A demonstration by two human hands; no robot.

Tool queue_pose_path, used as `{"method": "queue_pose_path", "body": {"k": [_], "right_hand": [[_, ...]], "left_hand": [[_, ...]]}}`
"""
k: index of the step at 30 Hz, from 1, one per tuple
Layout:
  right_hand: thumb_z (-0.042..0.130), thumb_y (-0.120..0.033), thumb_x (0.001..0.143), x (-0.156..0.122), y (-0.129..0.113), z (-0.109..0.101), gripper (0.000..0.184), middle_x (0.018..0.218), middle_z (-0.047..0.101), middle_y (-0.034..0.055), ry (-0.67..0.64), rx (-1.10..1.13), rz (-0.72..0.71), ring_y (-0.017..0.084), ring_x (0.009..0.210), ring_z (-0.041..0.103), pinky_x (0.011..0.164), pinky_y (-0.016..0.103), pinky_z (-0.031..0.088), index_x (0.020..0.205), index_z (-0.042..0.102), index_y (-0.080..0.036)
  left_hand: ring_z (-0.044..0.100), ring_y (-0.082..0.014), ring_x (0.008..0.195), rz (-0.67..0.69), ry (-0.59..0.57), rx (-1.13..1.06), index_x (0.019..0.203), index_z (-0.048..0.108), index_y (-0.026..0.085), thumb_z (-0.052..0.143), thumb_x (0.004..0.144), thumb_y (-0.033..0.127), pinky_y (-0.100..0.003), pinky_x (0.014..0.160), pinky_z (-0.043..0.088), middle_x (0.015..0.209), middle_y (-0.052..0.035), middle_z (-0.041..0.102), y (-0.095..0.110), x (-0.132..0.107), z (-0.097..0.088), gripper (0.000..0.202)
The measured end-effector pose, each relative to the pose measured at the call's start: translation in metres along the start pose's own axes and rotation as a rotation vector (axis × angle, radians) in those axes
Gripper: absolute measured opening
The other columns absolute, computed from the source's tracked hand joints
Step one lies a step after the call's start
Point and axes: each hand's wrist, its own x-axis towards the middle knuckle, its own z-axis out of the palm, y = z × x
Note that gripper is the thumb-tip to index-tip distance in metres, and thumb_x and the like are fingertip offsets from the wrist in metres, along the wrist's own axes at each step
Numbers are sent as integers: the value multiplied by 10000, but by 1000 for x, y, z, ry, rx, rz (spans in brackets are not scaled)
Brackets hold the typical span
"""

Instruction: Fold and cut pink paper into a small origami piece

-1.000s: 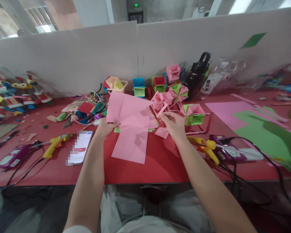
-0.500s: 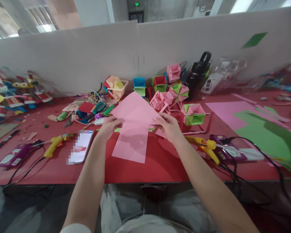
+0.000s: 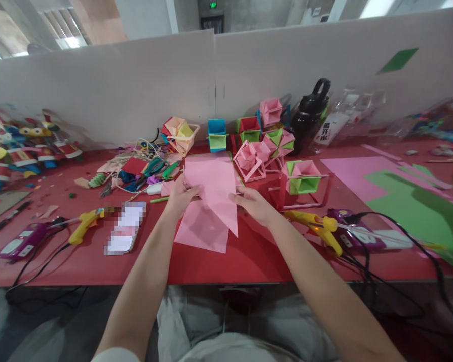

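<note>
A pink sheet of paper (image 3: 215, 181) is held up between my hands, with one pointed corner hanging down toward me. My left hand (image 3: 181, 197) pinches its left edge, thumb on top. At the right edge, my right hand (image 3: 252, 202) grips it between thumb and fingers. Below it, a second pink sheet (image 3: 200, 234) lies flat on the red tabletop, partly covered by the held one. A small pink paper piece shows beside my left hand, and a green strip (image 3: 159, 199) lies near it.
Yellow glue guns lie at left (image 3: 85, 223) and right (image 3: 317, 229), with black cords. A phone (image 3: 126, 229) rests left of my arm. Folded paper models (image 3: 302, 178) stand behind, near a black bottle (image 3: 309, 118). Pink and green sheets (image 3: 419, 211) lie at right.
The held pink sheet has turned and tipped, its pointed corner now hanging down over the lower sheet. My hands have come closer together. The lower sheet has stayed in place.
</note>
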Motion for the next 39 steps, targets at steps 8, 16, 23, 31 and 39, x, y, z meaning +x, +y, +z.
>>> {"method": "queue_pose_path", "body": {"k": [8, 16, 23, 31, 39], "right_hand": [[823, -474, 723, 4, 7, -3, 337, 932, 773, 46, 169, 79, -30, 203, 836, 712, 825, 362, 567, 895, 745, -195], [805, -480, 733, 4, 5, -5, 376, 992, 782, 51, 182, 125, -42, 207, 850, 730, 792, 353, 581, 999, 753, -219], [855, -420, 675, 6, 9, -6, 377, 957, 786, 51, 186, 109, -65, 215, 858, 731, 825, 364, 574, 967, 746, -207], [834, -451, 664, 11, 14, -4, 354, 857, 767, 50, 278, 53, -112, 211, 746, 708, 714, 334, 562, 896, 733, -202], [762, -376, 740, 6, 10, -3, 333, 989, 759, 67, 296, -128, -180, 224, 889, 702, 783, 333, 561, 994, 716, -165]], "left_hand": [[674, -157, 673, -42, -57, -13, 1205, 514, 140, 803, 716, 373, -309, 612, 600, 804, -3, 680, 3, -5, 8, 614], [639, -131, 575, -43, -86, 14, 1127, 542, 169, 813, 707, 422, -270, 540, 573, 718, 27, 644, 4, -6, 5, 560], [640, -126, 632, 25, -122, 34, 1063, 607, 173, 806, 715, 405, -254, 540, 581, 835, -4, 678, 2, -6, 6, 463], [666, -144, 644, -157, -155, -80, 1109, 508, 193, 857, 661, 396, -308, 596, 605, 820, 10, 636, 3, -10, 9, 603], [600, -118, 579, -205, -127, -35, 853, 613, 156, 849, 668, 430, -234, 530, 511, 711, -3, 635, -12, -8, 23, 406]]}}
